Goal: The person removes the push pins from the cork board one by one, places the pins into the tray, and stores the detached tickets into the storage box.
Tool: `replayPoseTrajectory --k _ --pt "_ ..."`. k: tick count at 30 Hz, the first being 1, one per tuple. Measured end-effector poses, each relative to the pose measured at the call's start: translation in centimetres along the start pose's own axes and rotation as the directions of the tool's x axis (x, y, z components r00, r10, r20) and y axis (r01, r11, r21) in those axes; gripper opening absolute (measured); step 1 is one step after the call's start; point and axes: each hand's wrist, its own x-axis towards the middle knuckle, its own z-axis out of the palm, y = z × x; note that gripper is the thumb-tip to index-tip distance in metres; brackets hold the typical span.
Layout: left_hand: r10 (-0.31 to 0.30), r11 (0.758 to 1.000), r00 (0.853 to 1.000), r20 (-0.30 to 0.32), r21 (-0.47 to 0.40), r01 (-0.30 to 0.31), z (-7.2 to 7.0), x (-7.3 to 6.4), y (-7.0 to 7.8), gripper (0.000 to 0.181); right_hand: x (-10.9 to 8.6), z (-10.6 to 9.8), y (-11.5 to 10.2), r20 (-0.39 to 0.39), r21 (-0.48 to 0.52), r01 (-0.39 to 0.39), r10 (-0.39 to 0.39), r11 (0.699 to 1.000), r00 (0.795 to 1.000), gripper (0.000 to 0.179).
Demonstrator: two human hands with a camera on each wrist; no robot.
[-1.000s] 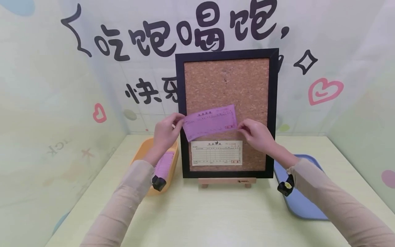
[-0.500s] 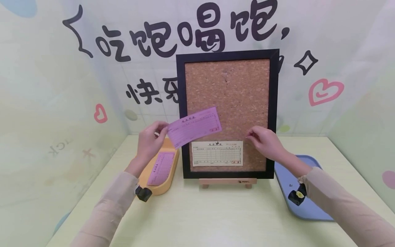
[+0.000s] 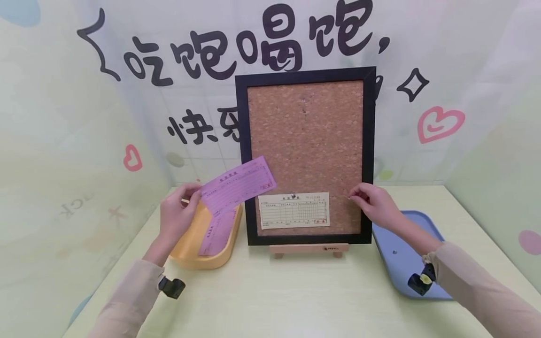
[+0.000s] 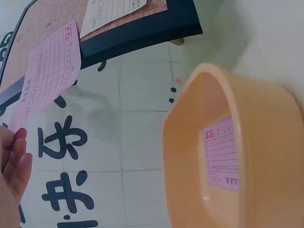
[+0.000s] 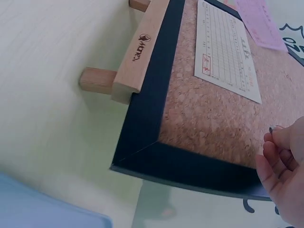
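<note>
At the left, the left hand (image 3: 179,211) pinches a purple receipt slip (image 3: 238,183) by its left end. The slip tilts up to the right, and its far end overlaps the corkboard's left frame in the head view. A cream receipt slip (image 3: 291,216) is fixed low on the corkboard (image 3: 308,136) by a pushpin (image 3: 293,195) at its top edge. By the board's lower right side, the right hand (image 3: 376,202) pinches a small metallic pushpin (image 5: 272,128) between thumb and finger. Its tip shows close over the cork.
An orange bin (image 3: 211,264) stands left of the board with another purple slip (image 3: 215,237) inside. To the right lies a blue tray (image 3: 390,272) bearing a small dark piece (image 3: 395,252). A wooden easel foot (image 3: 308,249) supports the black-framed board.
The left hand has carried the purple slip leftward and down, away from the corkboard toward the orange bin. The right hand has shifted right and slightly down.
</note>
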Motion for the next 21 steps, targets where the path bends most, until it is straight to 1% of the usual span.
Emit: replayPoseTrajectory --k 5,9,16,21 --pt "-0.032 0.999 0.999 -0.028 -0.036 0.031 -0.7 -0.8 -0.9 0.009 -1.1 -0.4 0.3 -0.005 -0.014 -0.012 0.012 1.0 1.0 0.004" --pt "-0.069 0.997 0.996 -0.05 -0.049 0.067 -1.3 -1.6 -1.5 0.008 -2.1 -0.6 0.9 -0.028 -0.029 -0.005 0.004 1.0 1.0 0.008" --pt "-0.125 0.991 0.991 -0.043 -0.044 0.124 -1.9 -3.2 -3.1 0.007 -3.8 -0.9 2.0 -0.048 0.002 -0.021 0.021 1.0 0.999 0.009" --pt "-0.168 0.985 0.985 -0.044 -0.045 0.166 -2.3 -4.3 -3.8 0.007 -4.8 -1.1 2.6 -0.053 0.009 -0.046 0.046 0.999 0.998 0.002"
